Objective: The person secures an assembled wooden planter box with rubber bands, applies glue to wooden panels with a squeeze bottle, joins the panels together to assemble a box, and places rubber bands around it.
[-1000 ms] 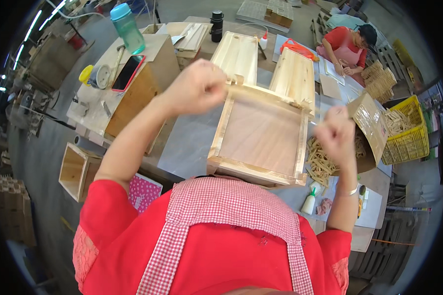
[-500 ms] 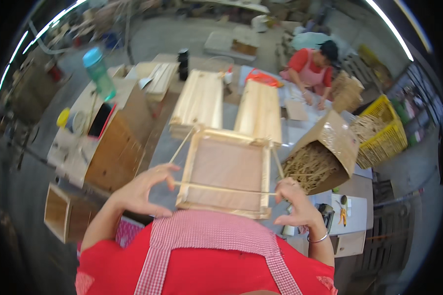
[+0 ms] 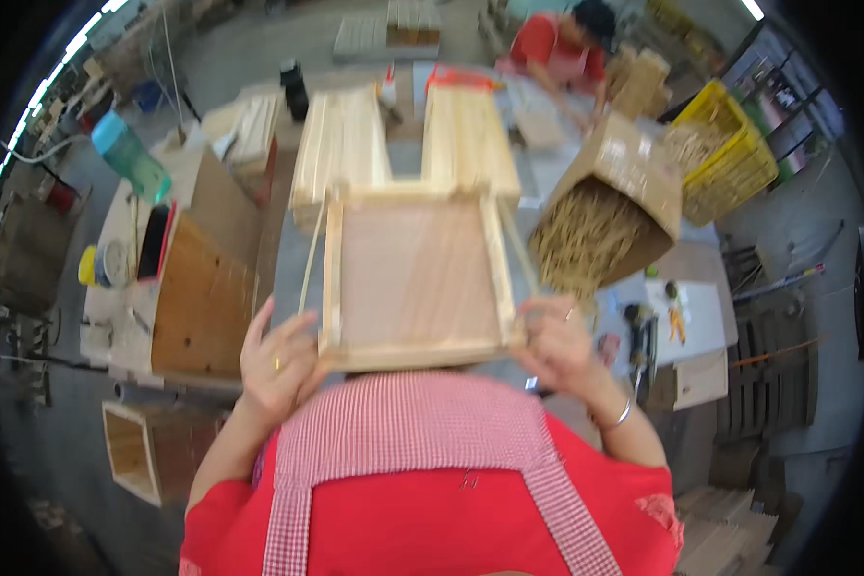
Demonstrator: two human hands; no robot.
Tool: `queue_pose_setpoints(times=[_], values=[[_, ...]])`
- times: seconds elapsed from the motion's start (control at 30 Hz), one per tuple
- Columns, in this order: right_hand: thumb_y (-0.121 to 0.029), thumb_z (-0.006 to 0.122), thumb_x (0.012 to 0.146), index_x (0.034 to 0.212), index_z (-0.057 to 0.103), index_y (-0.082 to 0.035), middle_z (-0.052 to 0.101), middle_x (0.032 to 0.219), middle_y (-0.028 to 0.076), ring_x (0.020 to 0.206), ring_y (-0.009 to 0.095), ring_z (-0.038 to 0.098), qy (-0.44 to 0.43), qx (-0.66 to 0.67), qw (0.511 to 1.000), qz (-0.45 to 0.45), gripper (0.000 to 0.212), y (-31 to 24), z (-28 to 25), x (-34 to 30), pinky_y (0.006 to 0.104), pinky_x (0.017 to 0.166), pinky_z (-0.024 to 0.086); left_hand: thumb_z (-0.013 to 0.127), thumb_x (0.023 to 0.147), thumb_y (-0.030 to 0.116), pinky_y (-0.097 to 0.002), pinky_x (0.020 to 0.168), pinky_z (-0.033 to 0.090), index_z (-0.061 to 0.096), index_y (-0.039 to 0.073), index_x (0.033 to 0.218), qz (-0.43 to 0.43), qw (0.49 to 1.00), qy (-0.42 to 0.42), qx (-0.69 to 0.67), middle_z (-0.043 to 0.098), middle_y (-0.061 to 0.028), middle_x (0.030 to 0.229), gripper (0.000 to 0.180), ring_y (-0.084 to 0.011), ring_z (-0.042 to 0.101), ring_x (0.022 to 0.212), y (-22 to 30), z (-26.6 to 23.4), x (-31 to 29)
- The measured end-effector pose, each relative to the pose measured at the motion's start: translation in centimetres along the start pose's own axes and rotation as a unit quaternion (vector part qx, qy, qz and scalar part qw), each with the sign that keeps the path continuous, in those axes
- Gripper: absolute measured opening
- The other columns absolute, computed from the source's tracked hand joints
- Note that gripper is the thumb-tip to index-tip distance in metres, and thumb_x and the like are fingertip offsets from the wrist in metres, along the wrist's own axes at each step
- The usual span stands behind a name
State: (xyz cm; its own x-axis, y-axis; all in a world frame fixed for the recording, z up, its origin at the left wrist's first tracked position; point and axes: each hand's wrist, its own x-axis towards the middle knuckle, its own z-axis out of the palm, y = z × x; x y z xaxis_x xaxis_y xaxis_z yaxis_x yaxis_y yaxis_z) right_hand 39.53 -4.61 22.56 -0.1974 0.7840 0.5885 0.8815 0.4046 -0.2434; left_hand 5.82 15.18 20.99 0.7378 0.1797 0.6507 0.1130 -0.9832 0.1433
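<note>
A single head-worn fisheye view looks steeply down over the person's chest, so the red shirt and checked apron (image 3: pixel 422 451) fill the lower frame. It faces forward across the worktable (image 3: pixel 566 168), whose far end reaches the upper frame. The wooden tray (image 3: pixel 408 278) at centre sits very near the lens. Straight edges bow toward the dark rim, and the floor shows at the left and right.

A teal water bottle (image 3: pixel 130 158) stands on the bench (image 3: pixel 202 187) at left. At right, a tipped cardboard box (image 3: pixel 634 173) spills straw (image 3: pixel 586 240) beside a yellow crate (image 3: pixel 725 158).
</note>
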Motion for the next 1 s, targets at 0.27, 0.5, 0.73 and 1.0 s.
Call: queue_pose_setpoints(times=[0.27, 0.5, 0.73, 1.0], values=[[-0.009, 0.08, 0.071, 0.09, 0.066, 0.001, 0.066, 0.099, 0.011, 0.111, 0.033, 0.064, 0.024, -0.002, 0.999, 0.048, 0.025, -0.5, 1.3, -0.8, 0.0458, 0.088, 0.048, 0.072, 0.083, 0.01, -0.0549, 0.103, 0.044, 0.067, -0.005, 0.108, -0.069, 0.997, -0.007, -0.031, 0.068, -0.0191, 0.116, 0.029, -0.0388, 0.061, 0.119, 0.5, 0.8, -0.2], [-0.005, 0.076, 0.076, 0.117, 0.064, 0.007, 0.062, 0.127, 0.023, 0.119, 0.038, 0.06, 0.084, 0.025, 0.987, 0.135, 0.044, -1.1, 4.4, -3.8, 0.0481, 0.102, 0.045, 0.067, 0.083, 0.005, -0.0521, 0.108, 0.039, 0.06, -0.006, 0.126, -0.108, 0.994, -0.035, -0.009, 0.058, -0.0222, 0.133, 0.044, -0.0411, 0.053, 0.129, 1.5, 0.6, -0.8], [-0.014, 0.052, 0.093, 0.137, 0.051, 0.003, 0.063, 0.104, 0.016, 0.084, 0.02, 0.064, 0.179, 0.179, 0.945, 0.208, 0.047, 1.1, 4.1, -1.8, 0.0322, 0.077, 0.051, 0.047, 0.101, 0.028, -0.0374, 0.103, 0.042, 0.048, 0.001, 0.141, -0.387, 0.84, 0.045, -0.377, 0.049, -0.017, 0.141, 0.049, -0.025, 0.05, 0.127, 1.1, 1.4, -0.2], [-0.017, 0.059, 0.096, 0.139, 0.047, 0.006, 0.046, 0.066, -0.003, 0.06, 0.004, 0.041, 0.152, 0.363, 0.862, 0.319, 0.05, 4.9, 8.0, 2.7, 0.0229, 0.052, 0.033, 0.058, 0.099, 0.02, -0.028, 0.1, 0.042, 0.043, 0.002, 0.146, -0.497, 0.764, -0.024, -0.41, 0.055, -0.0068, 0.133, 0.052, -0.0131, 0.052, 0.118, -1.3, 3.4, 6.8]])
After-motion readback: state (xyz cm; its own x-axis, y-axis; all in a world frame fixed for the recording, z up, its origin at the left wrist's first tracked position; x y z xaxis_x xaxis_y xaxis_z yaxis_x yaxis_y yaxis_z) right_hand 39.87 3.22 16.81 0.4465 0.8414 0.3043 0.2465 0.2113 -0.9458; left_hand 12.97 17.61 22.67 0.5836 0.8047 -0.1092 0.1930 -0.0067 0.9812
